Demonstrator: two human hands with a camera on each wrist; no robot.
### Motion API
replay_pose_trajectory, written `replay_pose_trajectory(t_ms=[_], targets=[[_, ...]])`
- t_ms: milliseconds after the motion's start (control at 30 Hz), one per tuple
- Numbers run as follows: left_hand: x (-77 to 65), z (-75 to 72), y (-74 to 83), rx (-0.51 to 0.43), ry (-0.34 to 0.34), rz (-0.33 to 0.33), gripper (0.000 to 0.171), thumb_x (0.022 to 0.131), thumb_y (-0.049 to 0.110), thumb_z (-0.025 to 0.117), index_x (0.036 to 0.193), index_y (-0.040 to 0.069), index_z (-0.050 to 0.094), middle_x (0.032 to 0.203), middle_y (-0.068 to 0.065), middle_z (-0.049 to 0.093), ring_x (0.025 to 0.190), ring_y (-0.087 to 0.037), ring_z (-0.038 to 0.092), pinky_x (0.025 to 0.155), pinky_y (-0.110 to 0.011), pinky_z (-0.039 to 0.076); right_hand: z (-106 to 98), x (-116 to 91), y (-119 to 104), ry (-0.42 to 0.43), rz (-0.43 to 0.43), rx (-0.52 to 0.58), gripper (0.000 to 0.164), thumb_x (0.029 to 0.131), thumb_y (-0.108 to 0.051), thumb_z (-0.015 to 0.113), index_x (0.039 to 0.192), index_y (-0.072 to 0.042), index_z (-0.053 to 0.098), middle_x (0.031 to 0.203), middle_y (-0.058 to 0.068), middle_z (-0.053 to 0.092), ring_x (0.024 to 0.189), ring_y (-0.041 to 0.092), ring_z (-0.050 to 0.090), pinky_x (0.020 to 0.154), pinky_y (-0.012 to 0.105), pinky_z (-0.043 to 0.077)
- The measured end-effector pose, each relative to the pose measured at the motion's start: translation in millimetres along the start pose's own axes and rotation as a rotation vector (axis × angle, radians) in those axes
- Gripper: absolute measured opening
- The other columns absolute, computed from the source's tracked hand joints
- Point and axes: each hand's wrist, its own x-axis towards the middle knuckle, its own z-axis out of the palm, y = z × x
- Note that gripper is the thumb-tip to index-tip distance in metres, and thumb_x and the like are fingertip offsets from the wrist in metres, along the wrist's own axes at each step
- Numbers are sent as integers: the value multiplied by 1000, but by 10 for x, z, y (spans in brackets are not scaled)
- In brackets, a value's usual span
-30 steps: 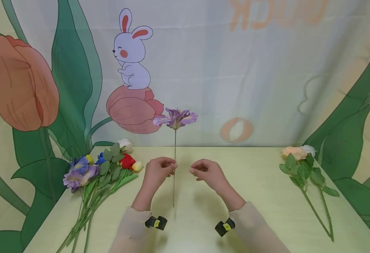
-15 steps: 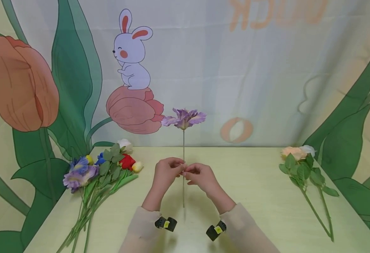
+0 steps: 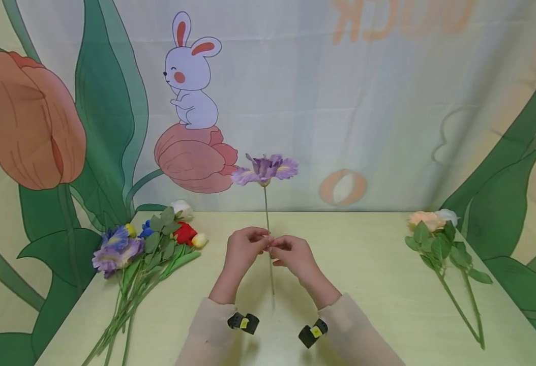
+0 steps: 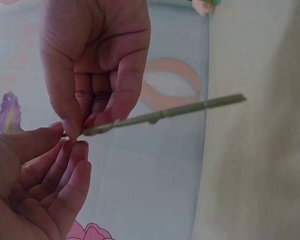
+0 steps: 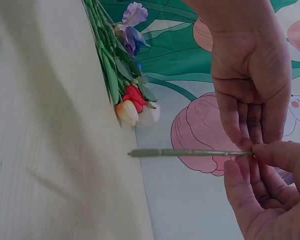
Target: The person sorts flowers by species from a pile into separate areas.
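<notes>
A purple iris (image 3: 265, 169) with a thin green stem stands nearly upright over the middle of the table, its lower end leaning slightly right. The left hand (image 3: 245, 249) pinches the stem about halfway down between thumb and fingertips. Right beside it, the right hand (image 3: 293, 254) pinches the same stem, its fingertips meeting the left ones. In the left wrist view the bare lower stem (image 4: 190, 107) sticks out past both hands. The right wrist view also shows that stem (image 5: 185, 152). Fingertips cover the exact spot of the grip.
On the table's (image 3: 364, 284) left side lies a pile of flowers: another purple-blue iris (image 3: 117, 251), a red flower (image 3: 185, 234), a white one (image 3: 182, 209) and a cream tulip (image 3: 199, 240). A peach rose (image 3: 425, 221) and a pale one (image 3: 446, 217) lie at right. A printed curtain (image 3: 286, 101) hangs behind.
The left hand has carried the iris rightward, and the right hand has moved left and taken the stem. Since half a second ago the stem has tilted slightly and the bloom has turned.
</notes>
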Motion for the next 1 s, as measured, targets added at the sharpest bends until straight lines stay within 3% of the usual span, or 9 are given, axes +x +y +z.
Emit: replay_pose_trajectory(t_ms=[133,267,600,1000], targets=[[5,-65,-29,82,-23,-9,21,89,14,72,105,1,74,87,-15,75,70,-18,67,61,-23,54,-93,-4,23,9,6,-29,14,90,-5,66,98,6,69,91,15,71,74,10,65,69,32,62],[21,-232,-104,179,-24,-46,22,89,17,72,106,3,74,85,-11,74,71,-16,66,61,-22,49,-254,1,82,1,29,-76,13,91,-5,66,99,5,68,89,14,70,73,10,63,68,30,62],[-66,-608,-366,313,-25,-87,20,93,13,67,107,1,73,101,-16,74,90,-26,67,80,-39,58,-671,-25,169,-16,65,-135,20,94,-9,64,106,7,65,93,14,69,77,10,63,69,31,62],[-231,-1130,-584,459,-25,-52,21,92,9,64,107,-5,71,96,-20,73,84,-31,67,66,-34,53,-1186,-112,382,-7,153,-182,24,97,-9,60,112,10,60,94,10,67,78,10,63,70,29,62]])
